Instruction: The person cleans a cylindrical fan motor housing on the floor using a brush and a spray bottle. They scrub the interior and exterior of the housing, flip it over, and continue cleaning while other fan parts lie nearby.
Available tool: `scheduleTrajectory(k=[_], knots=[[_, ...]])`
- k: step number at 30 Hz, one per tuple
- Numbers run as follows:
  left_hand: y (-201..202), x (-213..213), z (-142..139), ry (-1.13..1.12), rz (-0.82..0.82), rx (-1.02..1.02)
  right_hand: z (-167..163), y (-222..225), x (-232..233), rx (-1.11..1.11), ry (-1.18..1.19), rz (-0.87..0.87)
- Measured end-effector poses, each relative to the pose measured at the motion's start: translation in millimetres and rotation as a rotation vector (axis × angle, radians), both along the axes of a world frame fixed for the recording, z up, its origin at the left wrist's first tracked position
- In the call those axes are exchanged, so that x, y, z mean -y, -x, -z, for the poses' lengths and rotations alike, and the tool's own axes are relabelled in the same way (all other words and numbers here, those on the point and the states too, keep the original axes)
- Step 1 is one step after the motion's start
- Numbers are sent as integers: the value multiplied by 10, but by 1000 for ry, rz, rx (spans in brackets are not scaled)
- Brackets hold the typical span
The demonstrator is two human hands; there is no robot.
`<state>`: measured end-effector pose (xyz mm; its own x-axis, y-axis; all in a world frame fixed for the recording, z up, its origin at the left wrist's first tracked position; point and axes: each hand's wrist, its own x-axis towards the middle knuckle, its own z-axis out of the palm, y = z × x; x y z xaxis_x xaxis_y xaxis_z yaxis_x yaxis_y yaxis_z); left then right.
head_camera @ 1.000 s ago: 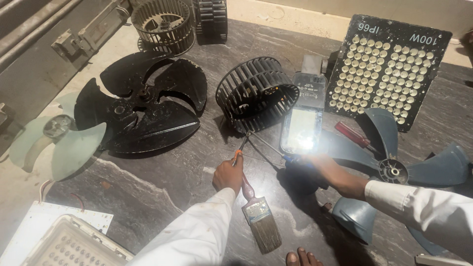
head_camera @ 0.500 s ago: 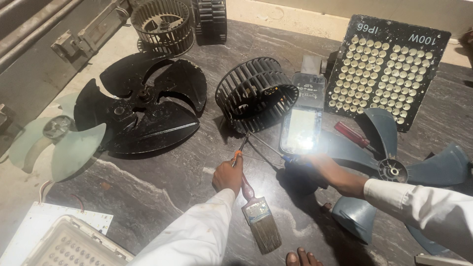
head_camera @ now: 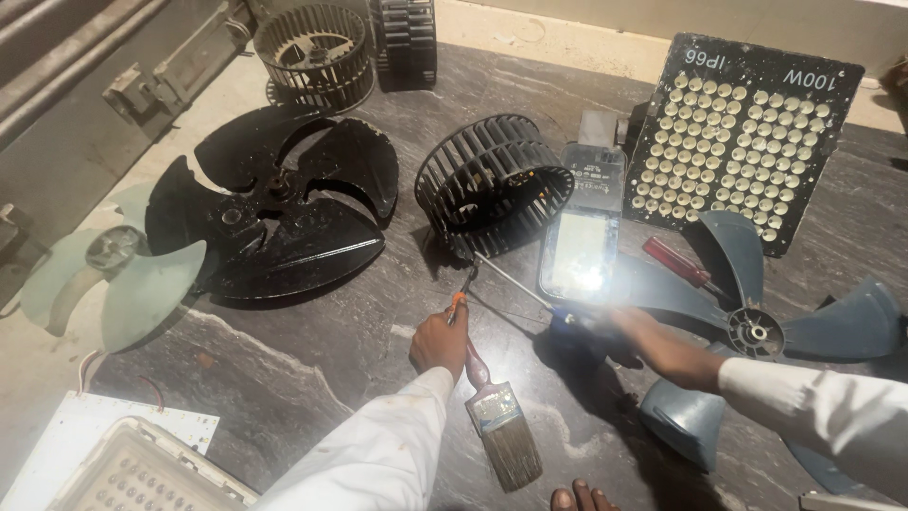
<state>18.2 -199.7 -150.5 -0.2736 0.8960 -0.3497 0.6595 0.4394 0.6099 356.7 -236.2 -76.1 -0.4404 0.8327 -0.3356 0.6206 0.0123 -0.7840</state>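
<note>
A: Looking down now. My left hand (head_camera: 440, 339) is closed around an orange-handled tool (head_camera: 463, 289), its tip aimed at the base of the black blower wheel (head_camera: 494, 185) lying on its side on the dark tabletop (head_camera: 312, 350).

B: And your right?

A: My right hand (head_camera: 636, 333) is over by the glaring lit lamp unit (head_camera: 582, 241), wrapped around a blue handle with a thin metal rod (head_camera: 511, 279) running from it toward that same wheel. The glare washes out the fingers, but the hand looks closed on it.

B: What's lying by your left wrist?

A: A paintbrush (head_camera: 501, 421), flat on the tabletop just beside the left hand, bristles toward me.

B: Around it?

A: The black fan blade (head_camera: 274, 218) to the left, a pale green fan (head_camera: 113, 274) beyond that, a blue-grey fan (head_camera: 757, 326) under my right arm, a red-handled screwdriver (head_camera: 676, 263) near it, and the square LED panel (head_camera: 742, 137) behind.
</note>
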Motion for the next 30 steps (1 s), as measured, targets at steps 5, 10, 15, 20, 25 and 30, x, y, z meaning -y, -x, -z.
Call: scheduleTrajectory(k=[5, 10, 15, 20, 25, 30], knots=[[25, 39, -60, -15, 3, 28, 63, -391, -157, 21, 255, 70], [-2, 65, -169, 57, -44, 109, -14, -439, -234, 107, 351, 148], [-72, -75, -199, 0, 69, 252, -432, 5, -403, 388, -155, 10], [-366, -460, -165, -174, 125, 391, -662, 795, -571, 151, -463, 62], [-626, -822, -33, -239, 287, 818, -541, 1386, -918, -28, -84, 303], [-504, -979, 35, -77, 388, 1100, -260, 1495, -1203, -352, 186, 481]])
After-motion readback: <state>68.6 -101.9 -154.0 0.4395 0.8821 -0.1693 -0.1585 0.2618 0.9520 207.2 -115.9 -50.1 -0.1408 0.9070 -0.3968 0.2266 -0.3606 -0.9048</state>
